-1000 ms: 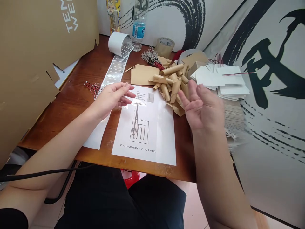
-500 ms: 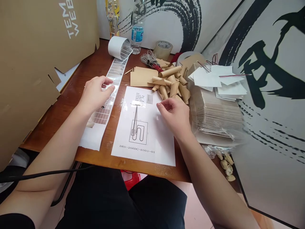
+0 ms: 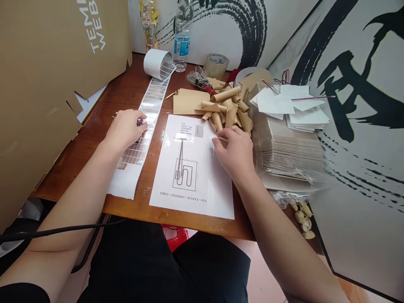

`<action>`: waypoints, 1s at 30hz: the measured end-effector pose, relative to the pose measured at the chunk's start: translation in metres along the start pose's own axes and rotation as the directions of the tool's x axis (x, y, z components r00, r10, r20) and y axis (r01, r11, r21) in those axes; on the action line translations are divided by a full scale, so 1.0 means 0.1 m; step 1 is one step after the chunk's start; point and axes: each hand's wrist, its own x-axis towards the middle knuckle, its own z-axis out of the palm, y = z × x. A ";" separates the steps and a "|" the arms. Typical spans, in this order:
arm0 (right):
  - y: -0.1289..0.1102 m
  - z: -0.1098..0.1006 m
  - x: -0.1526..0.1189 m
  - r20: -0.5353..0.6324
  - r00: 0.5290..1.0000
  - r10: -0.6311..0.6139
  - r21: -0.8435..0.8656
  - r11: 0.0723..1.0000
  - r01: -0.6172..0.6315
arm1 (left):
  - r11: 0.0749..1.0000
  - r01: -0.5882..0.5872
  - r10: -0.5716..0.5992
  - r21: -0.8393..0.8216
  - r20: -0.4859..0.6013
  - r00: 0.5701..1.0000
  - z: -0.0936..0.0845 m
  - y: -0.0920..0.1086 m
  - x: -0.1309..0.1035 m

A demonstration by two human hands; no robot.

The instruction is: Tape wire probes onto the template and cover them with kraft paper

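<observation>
My left hand (image 3: pixel 125 129) lies over a long strip of silvery, grid-marked labels (image 3: pixel 151 103) on white backing. Its fingers are curled down around something small and dark near the strip's left side, too hidden to name. My right hand (image 3: pixel 235 151) rests at the upper right edge of a printed sheet (image 3: pixel 164 168) with a wiring drawing. Its thumb and index finger are apart, and a bit of brown paper shows between them. Just beyond the fingers lies a heap of curled brown paper pieces (image 3: pixel 232 109).
Flat brown paper (image 3: pixel 191 102), a wire bundle (image 3: pixel 198 78) and a tape roll (image 3: pixel 216 65) lie behind the sheet. A stack of thin cards (image 3: pixel 290 155) with white cards (image 3: pixel 274 101) stands right. Bottles (image 3: pixel 182 42) stand at the back; a cardboard box (image 3: pixel 63 84) walls the left.
My left hand has lowered onto the label strip, its fingers curling around the small dark thing. My right hand has shifted slightly right, toward the brown paper pieces. The view has shifted slightly.
</observation>
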 end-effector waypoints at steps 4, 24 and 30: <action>0.00 0.01 0.01 0.076 0.997 -0.014 -0.024 1.000 0.015 | 0.999 -0.031 0.030 -0.026 -0.043 0.999 0.01 0.07 -0.04; -0.04 0.10 -0.11 0.186 0.982 -0.016 -0.114 0.993 0.038 | 0.905 -0.416 0.409 0.089 0.090 0.908 0.54 0.92 0.72; -0.03 0.11 -0.11 0.184 0.983 -0.017 -0.122 0.992 0.040 | 0.856 -0.496 0.486 0.148 0.098 0.868 0.50 0.87 1.00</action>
